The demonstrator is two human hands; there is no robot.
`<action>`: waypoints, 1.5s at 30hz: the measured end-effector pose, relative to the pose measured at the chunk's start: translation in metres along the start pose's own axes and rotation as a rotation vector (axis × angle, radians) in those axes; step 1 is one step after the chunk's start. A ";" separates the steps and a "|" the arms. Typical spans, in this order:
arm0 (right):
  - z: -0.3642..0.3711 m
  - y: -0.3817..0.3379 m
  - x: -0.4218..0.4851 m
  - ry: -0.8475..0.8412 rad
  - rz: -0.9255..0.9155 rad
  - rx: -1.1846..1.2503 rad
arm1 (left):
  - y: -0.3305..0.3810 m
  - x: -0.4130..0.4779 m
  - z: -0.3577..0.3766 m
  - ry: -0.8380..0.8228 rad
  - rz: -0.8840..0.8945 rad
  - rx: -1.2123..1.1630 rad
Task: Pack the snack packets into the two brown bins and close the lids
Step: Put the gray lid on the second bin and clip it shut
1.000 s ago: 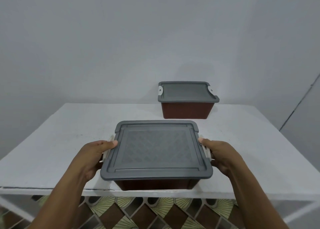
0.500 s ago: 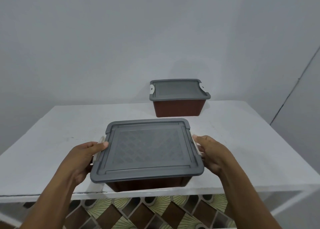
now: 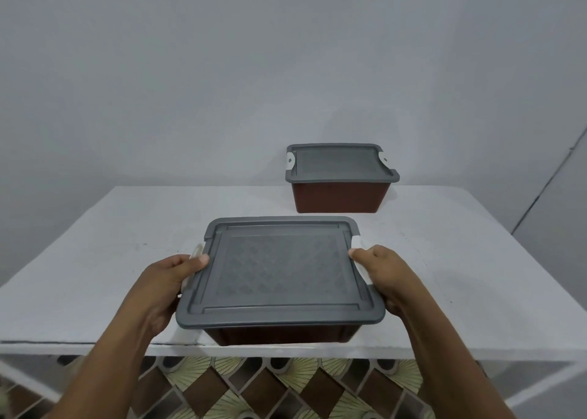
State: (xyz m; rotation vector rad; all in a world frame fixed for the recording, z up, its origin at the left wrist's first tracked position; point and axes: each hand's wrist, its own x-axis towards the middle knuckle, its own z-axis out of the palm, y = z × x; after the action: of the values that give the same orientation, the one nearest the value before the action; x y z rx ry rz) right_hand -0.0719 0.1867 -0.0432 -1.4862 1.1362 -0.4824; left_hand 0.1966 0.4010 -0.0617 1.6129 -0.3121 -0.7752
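A brown bin [image 3: 286,334] with a grey lid [image 3: 279,272] sits at the front edge of the white table [image 3: 95,260]. My left hand [image 3: 165,285] grips its left side, thumb on the lid next to the white latch [image 3: 195,253]. On the right side, my right hand [image 3: 386,275] presses over the white latch [image 3: 359,244]. A second brown bin [image 3: 338,198] stands at the back of the table, its grey lid [image 3: 340,163] on and both white latches folded onto it. No snack packets are visible.
A plain grey wall rises behind the table. Below the table's front edge the floor shows brown and green patterned tiles [image 3: 254,390].
The near bin has stayed in my hands at the front edge. My right thumb now presses the right latch against the lid. The view has shifted slightly.
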 end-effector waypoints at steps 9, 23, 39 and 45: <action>0.003 -0.003 -0.003 0.004 -0.026 -0.078 | 0.002 -0.007 0.008 0.150 0.188 0.203; 0.004 -0.006 -0.004 0.015 -0.033 -0.123 | 0.006 -0.006 0.016 0.192 0.212 0.250; 0.004 -0.005 -0.004 0.004 -0.024 -0.135 | 0.016 -0.004 0.012 0.053 0.081 0.270; 0.005 -0.006 -0.005 -0.009 -0.016 -0.149 | 0.021 -0.003 0.009 -0.172 -0.139 -0.010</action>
State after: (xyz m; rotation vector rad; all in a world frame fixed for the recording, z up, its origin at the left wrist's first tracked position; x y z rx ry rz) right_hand -0.0680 0.1930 -0.0375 -1.6254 1.1747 -0.4085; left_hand 0.1934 0.3920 -0.0409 1.5739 -0.3210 -1.0229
